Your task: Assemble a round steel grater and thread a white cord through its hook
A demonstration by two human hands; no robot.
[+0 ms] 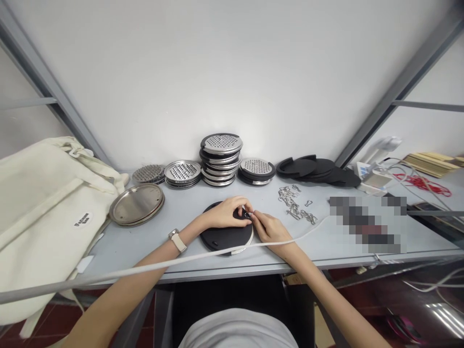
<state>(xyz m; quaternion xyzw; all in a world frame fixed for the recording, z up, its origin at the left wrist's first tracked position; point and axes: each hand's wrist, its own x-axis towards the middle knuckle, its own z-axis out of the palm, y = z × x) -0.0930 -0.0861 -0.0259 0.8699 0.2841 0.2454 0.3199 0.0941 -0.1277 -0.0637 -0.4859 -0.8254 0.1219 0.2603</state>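
Observation:
A round black disc (224,238) lies flat at the table's front, with a silvery metal disc (248,244) showing under its right edge. My left hand (230,212) rests over its far side, thumb and fingers curled together around a small metal snap hook (247,215). From the right, my right hand (270,229) pinches the same hook between thumb and forefinger. Whether the hook passes through the discs is hidden by my fingers. Several loose snap hooks (295,205) lie in a pile to the right of my hands.
Along the wall stand stacks of round graters (183,170), a tall grater stack (221,164) and fanned black discs (315,169). Plain metal discs (136,205) lie left, beside a cream bag (47,208). A white cable (163,265) crosses in front of my forearms.

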